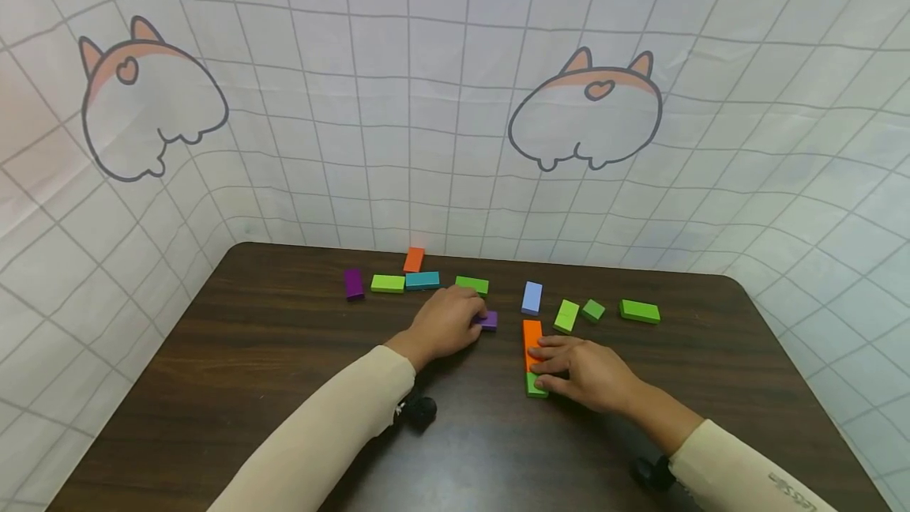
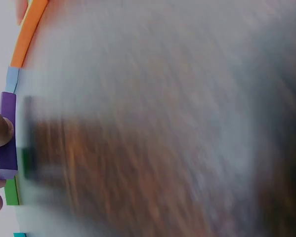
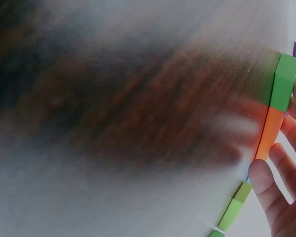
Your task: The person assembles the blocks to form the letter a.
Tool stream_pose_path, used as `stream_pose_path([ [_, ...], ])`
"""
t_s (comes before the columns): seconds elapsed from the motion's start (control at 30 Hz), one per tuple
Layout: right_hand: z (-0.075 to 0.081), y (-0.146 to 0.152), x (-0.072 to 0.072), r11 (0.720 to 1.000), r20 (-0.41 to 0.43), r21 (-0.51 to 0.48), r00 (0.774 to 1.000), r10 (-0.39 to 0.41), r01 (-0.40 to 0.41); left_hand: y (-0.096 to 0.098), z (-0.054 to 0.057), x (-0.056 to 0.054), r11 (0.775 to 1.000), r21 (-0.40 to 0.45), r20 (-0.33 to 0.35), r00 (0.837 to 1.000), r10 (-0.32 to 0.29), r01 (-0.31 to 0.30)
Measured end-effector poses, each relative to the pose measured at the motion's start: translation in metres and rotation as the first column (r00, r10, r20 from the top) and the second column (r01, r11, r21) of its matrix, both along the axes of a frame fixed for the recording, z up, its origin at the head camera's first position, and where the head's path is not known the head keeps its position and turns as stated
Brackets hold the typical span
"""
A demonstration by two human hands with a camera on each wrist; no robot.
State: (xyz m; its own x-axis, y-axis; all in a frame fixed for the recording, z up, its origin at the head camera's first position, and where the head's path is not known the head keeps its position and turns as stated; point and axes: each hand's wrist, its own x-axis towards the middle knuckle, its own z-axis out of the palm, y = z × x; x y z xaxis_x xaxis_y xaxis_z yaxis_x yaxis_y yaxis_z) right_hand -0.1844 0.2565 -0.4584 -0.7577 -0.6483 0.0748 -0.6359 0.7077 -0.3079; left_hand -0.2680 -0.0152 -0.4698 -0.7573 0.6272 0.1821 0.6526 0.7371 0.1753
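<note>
My left hand (image 1: 442, 324) is over the middle of the dark table and grips a purple block (image 1: 488, 321) by its left end. In the left wrist view the thumb presses one side of this purple block (image 2: 8, 148), with fingertips behind it. My right hand (image 1: 588, 371) lies to the right, its fingers spread and lightly bent. Its fingertips rest along an orange block (image 1: 532, 332), and the thumb touches a green block (image 1: 536, 388) at the near end. Orange and green stand end to end in one straight line, as the right wrist view also shows.
Behind the left hand lie a dark purple block (image 1: 354, 284), a lime block (image 1: 387, 284), a teal block (image 1: 423, 280), a red-orange block (image 1: 414, 260) and a green block (image 1: 472, 285). A light blue block (image 1: 532, 298) and several green ones are farther right. Patterned cloth surrounds the table (image 1: 235, 354).
</note>
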Motion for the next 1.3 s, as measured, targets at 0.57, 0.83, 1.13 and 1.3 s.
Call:
stream_pose_path([
  [0.57,-0.003,0.001,-0.002,1.0,-0.015,-0.001,1.0,0.011,-0.011,0.023,-0.001,0.001,1.0,0.0,0.035,0.999,0.005,-0.005],
  [0.83,-0.003,0.001,-0.003,1.0,-0.014,-0.003,1.0,0.013,-0.013,0.033,0.001,0.003,0.999,-0.028,0.013,1.0,-0.017,0.017],
  [1.13,-0.001,0.0,-0.002,1.0,-0.012,0.001,1.0,0.01,-0.01,0.038,0.0,0.006,0.999,-0.043,0.014,1.0,-0.003,0.004],
  [1.3,-0.001,0.0,-0.001,1.0,-0.017,0.003,1.0,0.015,-0.015,0.04,-0.002,0.007,0.998,-0.061,0.016,1.0,0.014,-0.013],
])
